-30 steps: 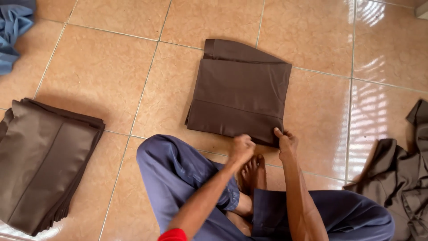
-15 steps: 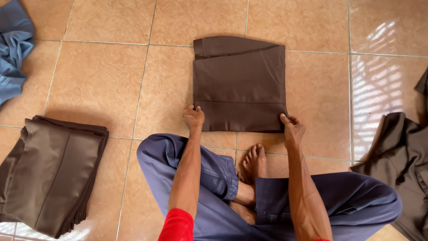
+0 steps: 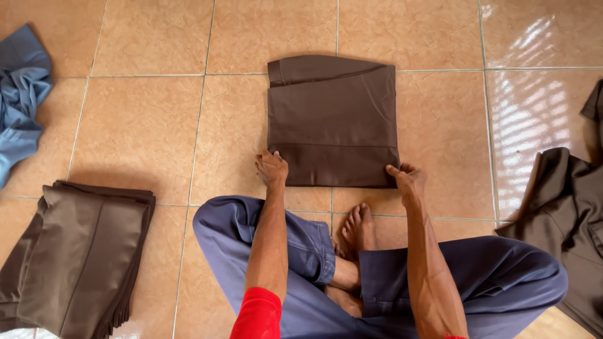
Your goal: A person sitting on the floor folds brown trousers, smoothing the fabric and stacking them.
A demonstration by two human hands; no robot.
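Folded brown garment (image 3: 333, 122) lies flat on the tiled floor (image 3: 144, 125), straight ahead of the person who sits cross-legged in blue trousers (image 3: 502, 282) with bare feet (image 3: 358, 229) tucked in front. Its near edge is the part closest to the body, just beyond the toes. The left hand (image 3: 272, 168) sits at the near left corner of the garment, fingers curled down onto the cloth edge; whether it pinches the fabric or only presses it cannot be told. The right hand (image 3: 407, 177) is at the near right corner, fingers bent and closed on the edge of the cloth. The two hands are spread to the full width of the garment, one at each corner.

To the left, nearer the person, a stack of folded brown cloth (image 3: 75, 251) rests on the floor, well apart from the hands. On the right lies a loose, crumpled brown garment (image 3: 565, 207). Farther off at the left edge is a rumpled blue cloth (image 3: 22, 107).
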